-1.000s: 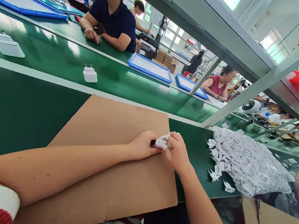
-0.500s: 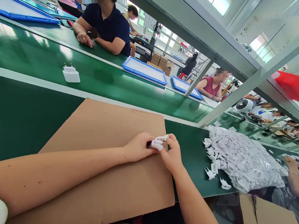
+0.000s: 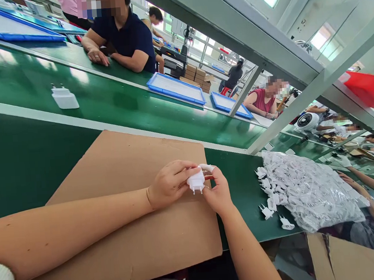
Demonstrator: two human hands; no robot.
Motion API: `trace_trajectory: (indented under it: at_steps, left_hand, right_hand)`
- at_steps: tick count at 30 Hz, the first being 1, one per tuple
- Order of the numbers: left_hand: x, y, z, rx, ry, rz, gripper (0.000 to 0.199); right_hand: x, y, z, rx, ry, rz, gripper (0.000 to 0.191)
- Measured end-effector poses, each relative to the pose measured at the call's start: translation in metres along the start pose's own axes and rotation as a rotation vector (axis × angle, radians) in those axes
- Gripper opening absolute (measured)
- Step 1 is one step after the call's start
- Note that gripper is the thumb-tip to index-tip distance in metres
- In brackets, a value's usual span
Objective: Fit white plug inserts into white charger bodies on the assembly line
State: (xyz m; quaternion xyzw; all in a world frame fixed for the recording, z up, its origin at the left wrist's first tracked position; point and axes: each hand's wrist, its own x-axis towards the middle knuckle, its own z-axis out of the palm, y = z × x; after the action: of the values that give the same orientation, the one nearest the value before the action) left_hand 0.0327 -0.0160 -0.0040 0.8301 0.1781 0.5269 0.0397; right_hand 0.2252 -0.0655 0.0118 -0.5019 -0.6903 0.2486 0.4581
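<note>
1. The white plug point(image 3: 195, 181) is in the person's hands, raised above the right part of a cardboard sheet point(image 3: 142, 237) on the green bench point(image 3: 238, 196), its two pins pointing down toward the wearer.
2. The left hand point(image 3: 172, 181) is closed on the plug's left side and upper part, fingers laid over the body. The right hand point(image 3: 218, 191) curls thumb and forefinger narrowly at the plug's other side; I cannot tell how firmly it presses. A white covering point(image 3: 207, 167) shows at a right fingertip.
3. The plug looks light and stiff, probably hard moulded plastic that won't give under a pinch. Its smooth shell may be a little slippery, so the broad sides of the body seem the best hold; the slim pins look like the part most easily bent or scuffed.
4. Its shape is a rounded block stepping down to a narrower pin end.
5. The cardboard is matt, brown and flat, with a small tear at its near edge.
6. To the right, a clear, crinkled plastic bag point(image 3: 315, 195) bulges with white pieces; loose plugs point(image 3: 287, 223) lie beside it.
7. Beyond a pale rail, another white adapter point(image 3: 65, 98) stands pins-up on a glossy green strip point(image 3: 123, 104).
</note>
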Motion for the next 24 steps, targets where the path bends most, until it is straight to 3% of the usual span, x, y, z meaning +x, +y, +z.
trace_trajectory:
  at_steps: [3, 7, 12, 18, 24]
  left_hand:
    - [0.0, -0.001, 0.002, -0.188, -0.028, -0.17, 0.034]
    - [0.0, -0.002, 0.005, -0.258, -0.05, -0.274, 0.026]
    - [0.0, 0.0, 0.002, -0.146, -0.057, -0.188, 0.032]
    - [0.0, 0.003, -0.005, 0.117, -0.091, 0.019, 0.038]
    - [0.0, 0.007, -0.007, 0.108, -0.121, 0.1, 0.044]
  right_hand:
    - [0.002, -0.001, -0.003, 0.081, -0.031, 0.134, 0.049]
    - [0.005, 0.0, -0.006, 0.486, -0.107, 0.385, 0.054]
    - [0.007, -0.004, -0.004, 0.647, -0.12, 0.468, 0.047]
    - [0.007, -0.016, -0.004, 0.729, -0.111, 0.495, 0.043]
    - [0.004, -0.014, -0.001, 0.682, -0.039, 0.533, 0.042]
